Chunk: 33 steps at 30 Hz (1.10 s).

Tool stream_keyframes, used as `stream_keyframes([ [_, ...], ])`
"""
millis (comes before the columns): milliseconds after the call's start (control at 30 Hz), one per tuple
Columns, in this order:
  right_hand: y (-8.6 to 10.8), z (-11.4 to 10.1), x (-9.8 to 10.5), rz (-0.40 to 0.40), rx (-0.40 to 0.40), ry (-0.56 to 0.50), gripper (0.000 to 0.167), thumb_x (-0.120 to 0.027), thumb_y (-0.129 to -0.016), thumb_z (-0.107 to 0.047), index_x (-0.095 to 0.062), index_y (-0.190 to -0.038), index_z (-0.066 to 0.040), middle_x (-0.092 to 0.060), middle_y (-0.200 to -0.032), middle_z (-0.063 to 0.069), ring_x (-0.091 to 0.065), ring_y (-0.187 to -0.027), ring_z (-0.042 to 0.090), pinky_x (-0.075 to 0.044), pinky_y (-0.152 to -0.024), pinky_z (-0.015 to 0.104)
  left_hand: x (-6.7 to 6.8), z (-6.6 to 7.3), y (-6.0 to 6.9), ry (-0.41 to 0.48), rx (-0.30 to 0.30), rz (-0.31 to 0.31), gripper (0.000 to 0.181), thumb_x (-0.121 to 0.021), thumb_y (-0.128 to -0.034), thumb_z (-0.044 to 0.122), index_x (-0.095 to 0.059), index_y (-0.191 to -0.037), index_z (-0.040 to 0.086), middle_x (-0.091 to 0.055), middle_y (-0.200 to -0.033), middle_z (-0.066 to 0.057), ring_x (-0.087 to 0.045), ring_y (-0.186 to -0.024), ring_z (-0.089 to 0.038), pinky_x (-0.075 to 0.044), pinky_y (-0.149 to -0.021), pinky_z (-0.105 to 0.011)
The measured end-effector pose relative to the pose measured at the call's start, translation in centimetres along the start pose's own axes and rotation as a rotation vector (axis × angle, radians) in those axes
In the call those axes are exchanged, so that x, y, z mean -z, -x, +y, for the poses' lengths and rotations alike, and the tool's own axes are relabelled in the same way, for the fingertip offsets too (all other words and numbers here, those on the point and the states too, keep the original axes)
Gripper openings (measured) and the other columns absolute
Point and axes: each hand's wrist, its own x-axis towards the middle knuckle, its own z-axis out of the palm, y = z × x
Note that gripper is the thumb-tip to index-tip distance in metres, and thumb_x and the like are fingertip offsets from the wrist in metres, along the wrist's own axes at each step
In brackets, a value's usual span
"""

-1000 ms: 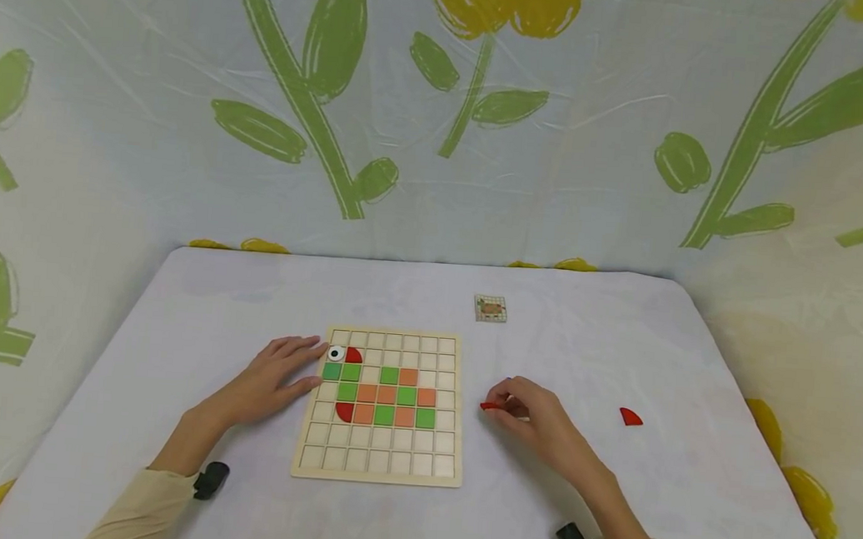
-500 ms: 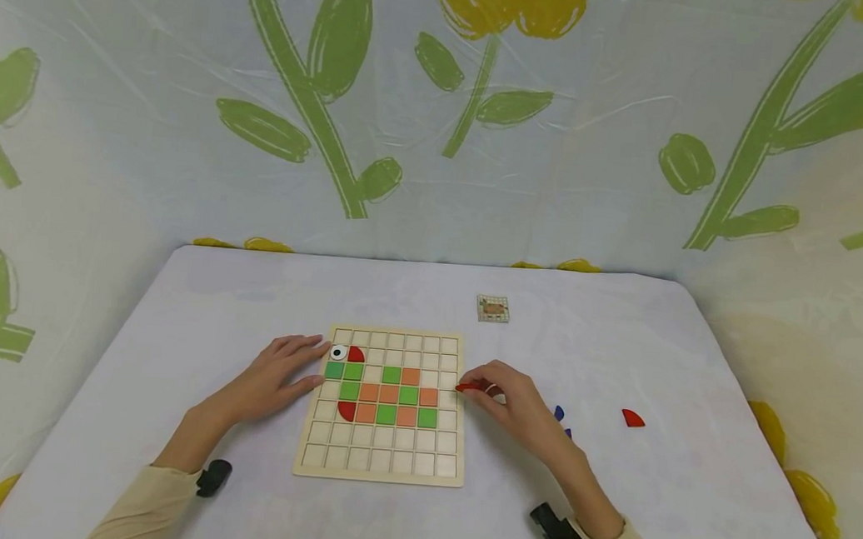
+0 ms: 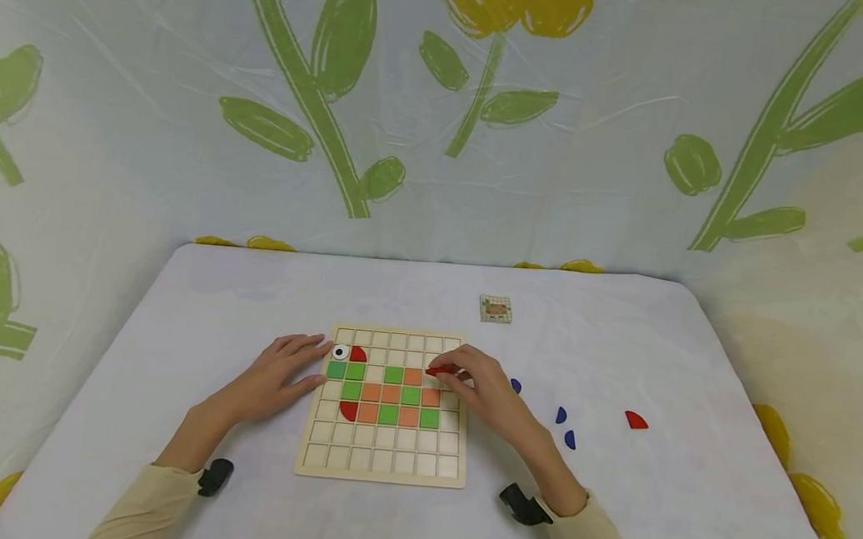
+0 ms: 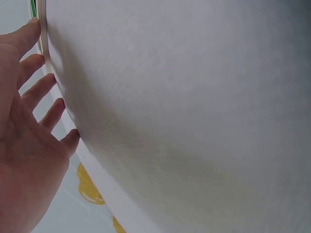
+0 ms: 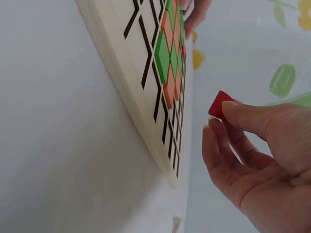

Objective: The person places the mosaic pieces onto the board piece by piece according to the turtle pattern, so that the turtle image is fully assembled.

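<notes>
My right hand pinches a red quarter-circle tile between thumb and fingertips, over the right side of the wooden grid board. Fingers spread, my left hand rests on the table with its fingertips at the board's left edge. Green square tiles and orange square tiles fill several cells in the middle rows. A white eye tile and a red quarter tile sit at the upper left. Another red quarter tile lies lower down on the board.
Right of the board lie several small blue half-round pieces. Farther right is a loose red quarter tile. Behind the board, a small picture card lies on the white table. A flower-printed cloth hangs beyond.
My right hand has moved left with the red tile, from beside the board to over its right part. The blue pieces it covered now show. The left hand stays put.
</notes>
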Motion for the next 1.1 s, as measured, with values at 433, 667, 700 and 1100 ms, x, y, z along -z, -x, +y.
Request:
stream_keyframes([
  [433,-2.7,-0.9,-2.0,-0.066,-0.003,-0.085,0.019,-0.070,-0.096,0.000,-0.072,-0.116,0.002,-0.070,-0.109,0.011,-0.066,-0.099,0.024,-0.059,-0.087,0.033,0.0,0.0,0.0,0.003,0.015,-0.006,0.059,-0.066,-0.1025,0.031,-0.049,-0.154,0.009,-0.043,-0.158,-0.017,-0.032,-0.145,-0.042,-0.029,-0.115,-0.065],
  [667,-3.8,-0.9,-2.9,-0.096,-0.004,-0.100,0.020,-0.068,-0.098,-0.001,-0.072,-0.118,0.003,-0.068,-0.107,0.009,-0.066,-0.101,0.023,-0.058,-0.088,0.027,0.0,0.1,0.0,-0.001,0.020,-0.006,0.059,-0.065,-0.1027,0.032,-0.048,-0.154,0.010,-0.042,-0.159,-0.016,-0.031,-0.146,-0.042,-0.029,-0.116,-0.065],
  [700,-3.9,-1.0,-3.0,-0.098,0.000,-0.103,0.020,-0.068,-0.098,-0.001,-0.072,-0.117,0.003,-0.068,-0.107,0.009,-0.066,-0.100,0.023,-0.058,-0.088,0.027,-0.1,0.0,0.0,0.000,0.021,-0.006,0.059,-0.065,-0.1027,0.032,-0.048,-0.154,0.010,-0.042,-0.159,-0.016,-0.031,-0.146,-0.042,-0.029,-0.115,-0.065],
  [1100,-5.9,-1.4,-4.5,-0.136,0.074,-0.074,0.015,-0.069,-0.097,-0.001,-0.071,-0.111,0.003,-0.069,-0.105,0.013,-0.066,-0.096,0.024,-0.057,-0.085,0.026,0.0,-0.1,0.0,-0.004,0.041,-0.024,0.059,-0.064,-0.1033,0.036,-0.048,-0.155,0.012,-0.041,-0.160,-0.013,-0.030,-0.147,-0.041,-0.030,-0.116,-0.066],
])
